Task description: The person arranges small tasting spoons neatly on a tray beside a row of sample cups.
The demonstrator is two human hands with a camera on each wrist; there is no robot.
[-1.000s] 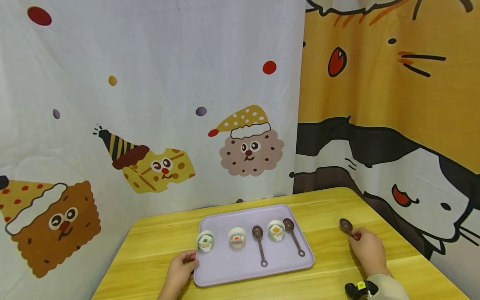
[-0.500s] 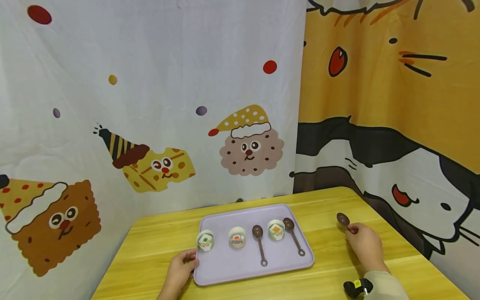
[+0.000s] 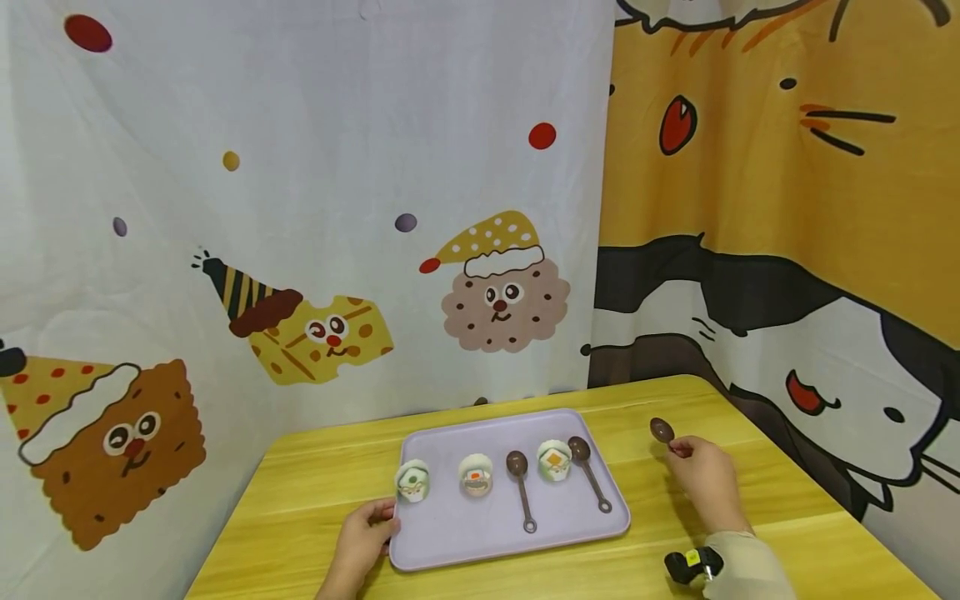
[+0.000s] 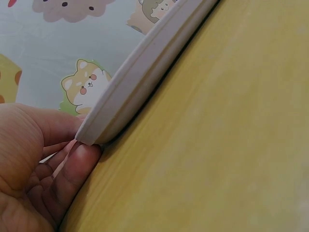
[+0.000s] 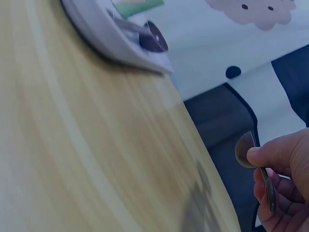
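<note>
My right hand (image 3: 705, 479) pinches a brown spoon (image 3: 662, 431) by its handle, held over the table to the right of the tray. In the right wrist view the spoon (image 5: 245, 150) sits between thumb and curled fingers. My left hand (image 3: 360, 542) grips the left edge of the lavender tray (image 3: 465, 546), thumb above and fingers beneath, as the left wrist view shows. On the tray lie two more brown spoons, one in the middle (image 3: 522, 492) and one at the right (image 3: 591, 475). Three small cups stand there too: left (image 3: 412, 481), middle (image 3: 476, 475) and right (image 3: 554, 461).
The yellow wood-grain table (image 3: 315, 467) carries the tray. Behind it hangs a white curtain (image 3: 322, 125) with cartoon prints, and an orange cartoon curtain (image 3: 735, 183) hangs at the right. A black device (image 3: 693, 565) is strapped to the right wrist.
My right hand has moved left, closer to the tray, carrying the spoon with it and lifting it slightly. The left hand keeps its grip on the tray, which stays in place.
</note>
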